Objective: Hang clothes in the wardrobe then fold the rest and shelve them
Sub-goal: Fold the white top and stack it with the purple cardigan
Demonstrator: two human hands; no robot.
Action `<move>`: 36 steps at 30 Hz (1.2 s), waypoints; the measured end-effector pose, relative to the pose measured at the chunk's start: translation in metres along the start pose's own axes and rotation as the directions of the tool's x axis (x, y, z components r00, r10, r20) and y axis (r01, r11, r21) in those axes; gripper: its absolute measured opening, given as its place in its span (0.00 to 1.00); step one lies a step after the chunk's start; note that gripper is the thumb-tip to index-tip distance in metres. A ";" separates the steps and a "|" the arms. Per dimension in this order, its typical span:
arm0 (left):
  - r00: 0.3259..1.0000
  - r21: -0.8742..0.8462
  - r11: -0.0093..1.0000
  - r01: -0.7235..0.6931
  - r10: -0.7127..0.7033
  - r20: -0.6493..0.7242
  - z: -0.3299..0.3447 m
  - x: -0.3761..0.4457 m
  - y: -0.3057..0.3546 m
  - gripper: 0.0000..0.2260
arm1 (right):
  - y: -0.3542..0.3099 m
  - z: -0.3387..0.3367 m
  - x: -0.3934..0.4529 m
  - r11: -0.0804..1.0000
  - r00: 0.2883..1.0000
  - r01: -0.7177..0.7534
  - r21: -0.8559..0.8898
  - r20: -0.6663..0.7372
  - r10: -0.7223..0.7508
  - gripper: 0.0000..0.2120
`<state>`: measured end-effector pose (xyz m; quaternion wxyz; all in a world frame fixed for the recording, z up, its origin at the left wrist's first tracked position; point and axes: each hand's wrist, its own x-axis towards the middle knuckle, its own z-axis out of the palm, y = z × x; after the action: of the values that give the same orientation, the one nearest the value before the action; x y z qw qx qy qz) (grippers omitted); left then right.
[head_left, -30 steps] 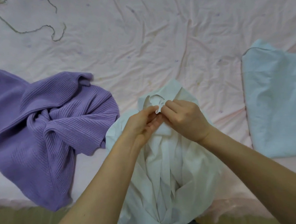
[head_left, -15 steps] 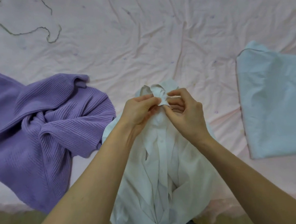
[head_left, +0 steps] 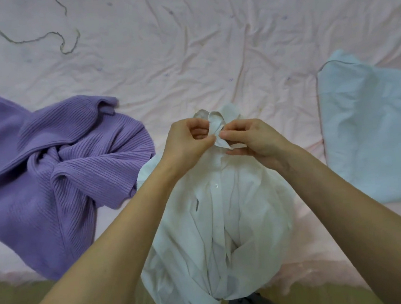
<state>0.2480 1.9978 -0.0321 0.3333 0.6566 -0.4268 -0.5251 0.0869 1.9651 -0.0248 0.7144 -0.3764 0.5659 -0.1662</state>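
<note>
both hands (head_left: 220,142) pinch the white shirt (head_left: 216,214) collar, hiding its button.

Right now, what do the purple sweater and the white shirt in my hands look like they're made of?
The purple sweater looks like a thick, matte ribbed knit, perhaps wool or acrylic: parallel ridges run across it. The white shirt, whose collar the left hand and right hand pinch, looks like thin, smooth woven cloth, likely cotton or a blend: it falls in fine creases and carries small glossy buttons.

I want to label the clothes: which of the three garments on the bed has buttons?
The white shirt, pinched at its collar by both hands; the purple sweater and light blue garment show none.
</note>
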 end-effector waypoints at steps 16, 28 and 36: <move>0.926 -0.585 0.722 0.368 -0.340 0.164 0.011 -0.009 -0.009 0.06 | 0.024 0.015 -0.006 0.979 0.967 0.169 0.114 -0.212 -0.142 0.04; 0.987 0.141 0.990 -0.001 0.024 -0.162 -0.029 0.003 -0.041 0.06 | 0.013 -0.038 0.005 0.682 0.835 0.201 -0.704 -0.241 -0.495 0.04; 0.927 0.603 0.749 0.276 -0.373 0.039 -0.039 0.014 -0.084 0.20 | 0.054 -0.054 0.060 0.734 0.944 -0.292 -0.613 -0.309 0.117 0.45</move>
<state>0.3054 2.0192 -0.1035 -0.0172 0.7476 -0.4718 -0.4671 0.0443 1.9425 -0.1093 0.4755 -0.5118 0.7115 0.0752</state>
